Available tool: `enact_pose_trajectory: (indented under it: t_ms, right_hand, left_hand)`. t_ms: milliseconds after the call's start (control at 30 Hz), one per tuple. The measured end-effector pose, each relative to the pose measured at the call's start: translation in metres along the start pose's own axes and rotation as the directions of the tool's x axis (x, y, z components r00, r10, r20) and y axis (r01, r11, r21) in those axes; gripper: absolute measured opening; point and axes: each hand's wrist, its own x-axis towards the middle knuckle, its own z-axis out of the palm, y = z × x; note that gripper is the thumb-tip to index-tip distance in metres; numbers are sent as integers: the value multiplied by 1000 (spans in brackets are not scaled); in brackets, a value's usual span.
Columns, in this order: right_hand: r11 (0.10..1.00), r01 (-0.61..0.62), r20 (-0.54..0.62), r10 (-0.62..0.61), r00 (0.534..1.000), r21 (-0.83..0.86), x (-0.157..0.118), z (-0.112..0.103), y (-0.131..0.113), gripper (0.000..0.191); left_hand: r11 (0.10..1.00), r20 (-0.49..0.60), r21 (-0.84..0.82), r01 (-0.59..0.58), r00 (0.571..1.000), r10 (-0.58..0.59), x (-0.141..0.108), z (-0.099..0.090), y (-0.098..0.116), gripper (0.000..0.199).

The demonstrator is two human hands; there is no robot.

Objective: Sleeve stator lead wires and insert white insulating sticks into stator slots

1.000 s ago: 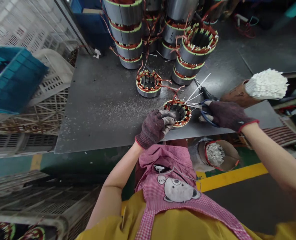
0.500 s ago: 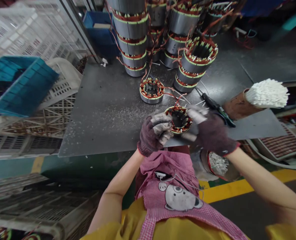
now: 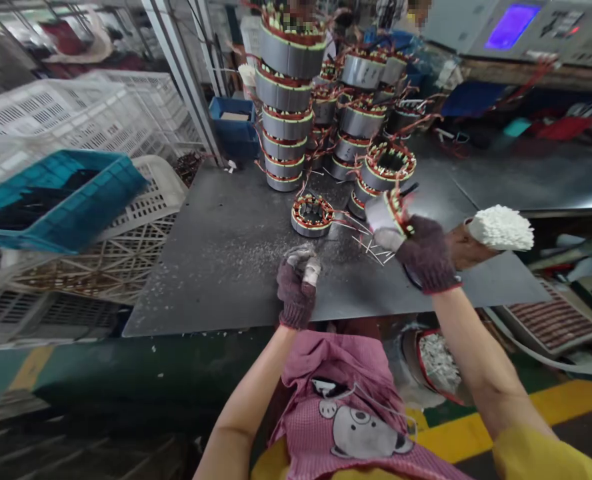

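In the head view, my right hand (image 3: 423, 250), in a dark glove with whitened fingers, is closed on a motor stator (image 3: 383, 212). The stator is tilted on its side and lifted off the table, its copper windings towards the glove; it blurs slightly. Beside a stack of stators, it partly covers the lower ones. My left hand (image 3: 297, 283), gloved alike, is just above the front of the table with its fingers curled in; nothing shows in them. Beyond the left hand, a single low stator (image 3: 313, 217) lies flat, its leads trailing right to thin white sleeves (image 3: 373, 248).
Tall stator stacks (image 3: 287, 127) stand at the back of the dark metal table (image 3: 216, 280). White sticks fill a brown container (image 3: 463, 247) at right. A teal crate (image 3: 96, 197) lies on white baskets at left. A bucket (image 3: 439, 363) of white scraps is below.
My right hand has lifted the stator from between both hands, moving it right and away from me and tipping it. My left hand has let go of it. The camera view has tilted up.
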Motion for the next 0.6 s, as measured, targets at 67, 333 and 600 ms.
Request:
enact_pose_trajectory:
  t_ms: [67,333,600]
  right_hand:
    - [965,72,-132,-108,985,-254,35,-13,-15,70]
    - [752,180,121,-133,984,-634,177,-15,-44,77]
    - [784,388,-161,-516,841,-485,48,17,17,52]
  left_hand:
    - [999,22,29,-24,999,24,-1,-2,1,19]
    - [987,106,150,-55,994,39,0,-7,8,15]
    - [983,194,183,-20,981,-16,-5,-9,13,12]
